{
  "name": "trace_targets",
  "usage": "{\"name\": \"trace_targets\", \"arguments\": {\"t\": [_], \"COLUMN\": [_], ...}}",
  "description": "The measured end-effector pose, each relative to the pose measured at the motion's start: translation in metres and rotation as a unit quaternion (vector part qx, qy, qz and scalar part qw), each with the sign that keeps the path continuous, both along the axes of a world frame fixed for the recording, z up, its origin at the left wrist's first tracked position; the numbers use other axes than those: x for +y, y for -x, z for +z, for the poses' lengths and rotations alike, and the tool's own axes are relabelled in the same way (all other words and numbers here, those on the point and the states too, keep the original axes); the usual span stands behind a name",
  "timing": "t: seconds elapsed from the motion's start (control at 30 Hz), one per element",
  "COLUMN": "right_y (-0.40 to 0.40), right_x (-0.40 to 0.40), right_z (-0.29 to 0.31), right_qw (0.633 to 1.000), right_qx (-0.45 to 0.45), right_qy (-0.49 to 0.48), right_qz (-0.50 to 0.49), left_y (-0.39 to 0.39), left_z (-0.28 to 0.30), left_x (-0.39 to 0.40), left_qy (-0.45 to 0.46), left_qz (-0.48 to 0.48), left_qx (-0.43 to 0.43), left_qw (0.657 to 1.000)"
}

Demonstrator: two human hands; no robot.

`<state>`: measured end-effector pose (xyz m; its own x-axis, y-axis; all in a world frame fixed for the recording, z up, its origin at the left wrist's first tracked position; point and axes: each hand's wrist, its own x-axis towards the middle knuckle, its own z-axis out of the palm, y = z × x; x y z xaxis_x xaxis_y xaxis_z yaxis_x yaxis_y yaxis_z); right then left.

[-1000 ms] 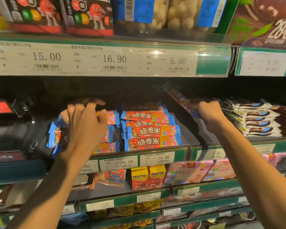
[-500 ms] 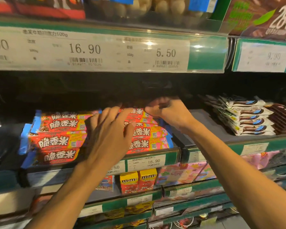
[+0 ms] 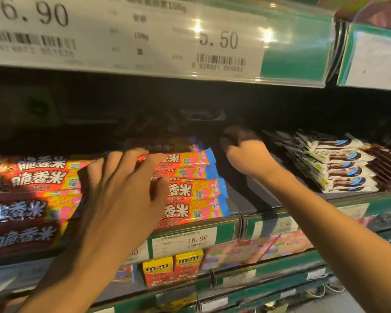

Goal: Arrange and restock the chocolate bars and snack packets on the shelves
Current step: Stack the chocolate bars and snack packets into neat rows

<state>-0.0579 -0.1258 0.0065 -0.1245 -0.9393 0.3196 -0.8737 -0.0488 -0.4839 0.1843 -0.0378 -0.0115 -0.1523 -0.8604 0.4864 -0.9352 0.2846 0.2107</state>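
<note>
Left hand point(image 3: 120, 197) lies flat, fingers spread, on the red snack packets point(image 3: 190, 199); right hand point(image 3: 246, 154) curled, grip unclear

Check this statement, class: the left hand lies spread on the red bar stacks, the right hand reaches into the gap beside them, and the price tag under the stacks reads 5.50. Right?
One part is wrong. The head view shows the tag under the red bar stacks reads 16.90; 5.50 is on the shelf above. The left hand does lie spread on them, and the right hand reaches into the gap.
</note>
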Motion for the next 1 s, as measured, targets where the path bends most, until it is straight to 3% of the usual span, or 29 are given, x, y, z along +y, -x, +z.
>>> {"name": "trace_targets", "arguments": {"t": [0.13, 0.33, 0.57, 0.8, 0.9, 1.0], "right_y": [0.018, 0.038, 0.044, 0.057, 0.055, 0.052], "right_x": [-0.031, -0.03, -0.011, 0.035, 0.039, 0.031], "right_z": [0.006, 0.016, 0.003, -0.006, -0.008, -0.014], "right_qw": [0.987, 0.969, 0.964, 0.986, 0.994, 0.994], "right_qx": [0.106, 0.049, 0.092, 0.139, 0.102, 0.076], "right_qy": [-0.101, -0.235, -0.247, -0.085, -0.037, -0.056], "right_qz": [-0.06, -0.052, -0.044, 0.036, 0.008, -0.054], "left_y": [0.007, 0.009, 0.009, 0.004, 0.005, 0.004], "left_z": [-0.007, -0.018, -0.014, -0.011, -0.011, -0.012], "left_x": [-0.002, -0.006, -0.005, 0.0, 0.003, 0.003], "left_qy": [0.042, 0.134, 0.081, 0.036, 0.043, 0.053], "left_qz": [0.024, 0.026, 0.023, 0.023, 0.017, 0.012], "left_qx": [0.022, 0.047, 0.064, 0.019, 0.026, 0.035], "left_qw": [0.999, 0.99, 0.994, 0.999, 0.999, 0.998]}}
